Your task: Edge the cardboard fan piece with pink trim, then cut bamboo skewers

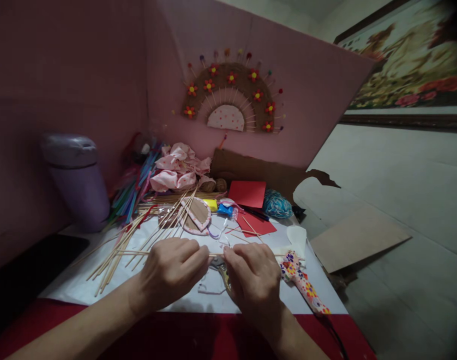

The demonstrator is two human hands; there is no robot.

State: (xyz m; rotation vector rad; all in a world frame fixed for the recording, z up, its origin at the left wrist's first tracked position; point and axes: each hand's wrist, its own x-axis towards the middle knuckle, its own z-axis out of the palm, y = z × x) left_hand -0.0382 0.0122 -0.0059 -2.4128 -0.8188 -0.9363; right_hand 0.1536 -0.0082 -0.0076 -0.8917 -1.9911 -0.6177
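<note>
Both of my hands are closed on thin wooden sticks (216, 255), held level above the white sheet. My left hand (178, 270) grips them from the left, and stick ends show past its wrist side. My right hand (253, 277) pinches the other side, with a stick end reaching out to the right. A short stretch of stick shows between my thumbs. Under my hands lies a metal tool (224, 275), partly hidden by the right one. Loose bamboo sticks (112, 262) are spread beside my left hand. A flower-patterned glue gun (305, 285) lies right of my right hand.
A round cardboard piece with a pink dotted rim (181, 220) lies behind my hands. Further back are red paper (247, 194), blue yarn (277, 204) and pink cloth (179, 167). A purple bin (78, 180) stands left. A decorated cardboard arch (232, 75) hangs on the pink panel.
</note>
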